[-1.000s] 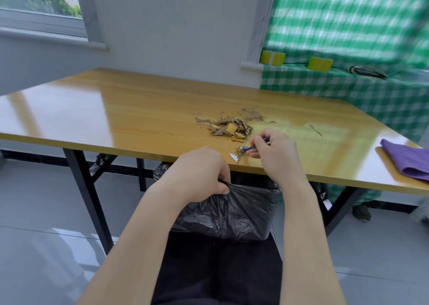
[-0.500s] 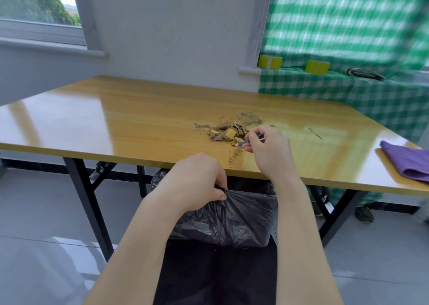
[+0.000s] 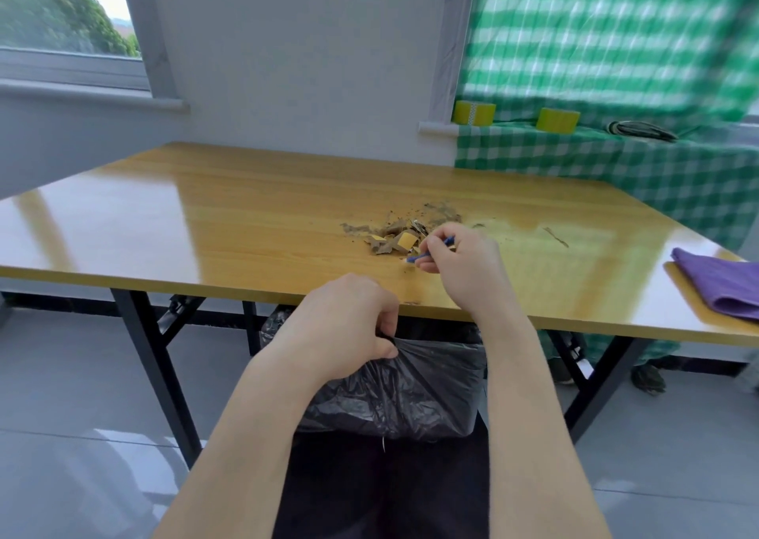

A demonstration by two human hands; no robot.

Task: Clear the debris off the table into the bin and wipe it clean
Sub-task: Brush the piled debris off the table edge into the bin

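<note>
The debris (image 3: pixel 404 239) is a small pile of brown cardboard scraps with one yellowish square piece, dark crumbs and dust. It lies on the table (image 3: pixel 205 218) a little right of the middle, closer to the near edge than to the far edge. Thin dust spreads from it toward the far edge, and a few crumbs lie at the near edge itself.

Under that edge stands the bin (image 3: pixel 410 395), lined with a crumpled black plastic bag (image 3: pixel 435 366). The tabletop hides the far part of its opening. The left hand (image 3: pixel 349 325) is just below the near edge, and its curled fingers and thumb grip the rim of the bag. The right hand (image 3: pixel 464 267) rests on the table, touching the right side of the pile and covering part of it. Its fingers pinch a small blue-handled tool (image 3: pixel 419 256) whose tip points left, at the near side of the pile. The tip is too small to see well.

The table has a glossy yellow wooden top on black metal legs, and its left half reflects bright light. On the left of the room is a window (image 3: pixel 61 17) with green trees outside, in the middle a white wall, and on the right a green-and-white checked curtain (image 3: pixel 616 45). The curtain also covers a ledge behind the far right corner. The floor is of shiny grey tiles.

On this ledge stand two yellow rolls of tape (image 3: pixel 473 112) and, further right, a dark coil of cable (image 3: pixel 640 130). A thin dark streak (image 3: pixel 556 236) lies on the table between the right hand and the right edge. At the right edge lies a folded purple cloth (image 3: pixel 718 284), well apart from the pile.
</note>
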